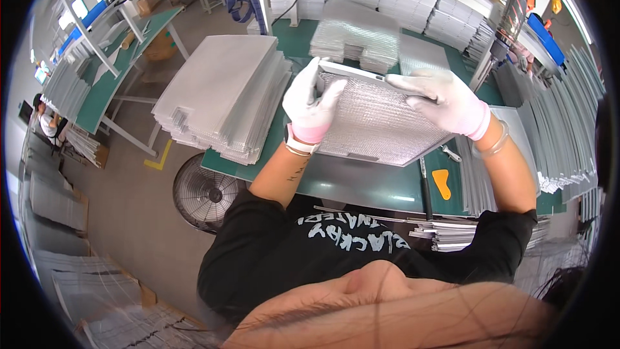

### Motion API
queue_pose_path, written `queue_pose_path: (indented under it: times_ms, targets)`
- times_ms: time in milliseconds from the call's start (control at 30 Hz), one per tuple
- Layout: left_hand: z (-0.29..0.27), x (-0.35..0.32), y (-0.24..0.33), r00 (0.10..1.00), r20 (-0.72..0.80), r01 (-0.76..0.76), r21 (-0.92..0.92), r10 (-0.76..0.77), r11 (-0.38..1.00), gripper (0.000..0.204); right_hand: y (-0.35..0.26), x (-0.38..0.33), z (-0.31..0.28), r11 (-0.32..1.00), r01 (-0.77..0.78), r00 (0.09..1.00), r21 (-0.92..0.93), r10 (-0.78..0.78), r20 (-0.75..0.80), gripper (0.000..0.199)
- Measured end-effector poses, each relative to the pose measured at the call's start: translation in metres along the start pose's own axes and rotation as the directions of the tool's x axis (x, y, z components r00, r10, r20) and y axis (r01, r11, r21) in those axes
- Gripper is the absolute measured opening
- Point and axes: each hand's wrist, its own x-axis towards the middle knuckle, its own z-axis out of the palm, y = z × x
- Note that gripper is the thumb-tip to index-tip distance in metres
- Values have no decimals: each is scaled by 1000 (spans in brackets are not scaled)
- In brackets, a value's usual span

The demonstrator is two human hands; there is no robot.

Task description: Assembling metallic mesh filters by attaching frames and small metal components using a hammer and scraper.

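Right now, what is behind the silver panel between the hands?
Beyond the silver panel, a stack of silvery sheets lies on the green table. What is directly behind the silver panel is covered and cannot be seen.

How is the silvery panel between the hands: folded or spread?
Spread: the silvery panel shows one broad face between the left hand and the right hand, with no fold visible.
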Motion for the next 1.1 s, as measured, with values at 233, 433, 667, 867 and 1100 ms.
queue_pose_path:
  times_ms: [233, 433, 667, 867, 1100]
  targets:
    - [-7, -1, -8, 999, 24, 48, -79, -46, 996, 33, -2, 5, -1, 1000, -16, 999, -3, 16, 35, 51]
    - [-7, -5, -27, 997, 81, 37, -358, -8, 933, 40, -3, 6, 6, 997, 57, 998, -43, -57, -2, 49]
    - [-14, -2, -43, 976, 207, 129, -285, -71, 950, 41, -25, -45, 15, 835, -78, 940, -544, -120, -319, 47]
    - [-6, 109, 55, 646, 472, -567, -229, 600, 791, 33, -14, -198, 175, 348, -813, 488, -467, 845, -221, 56]
    - [84, 21, 71, 94, 775, -676, -412, 626, 611, 25, 6, -285, 239, 532, -827, 448, 182, 819, -359, 51]
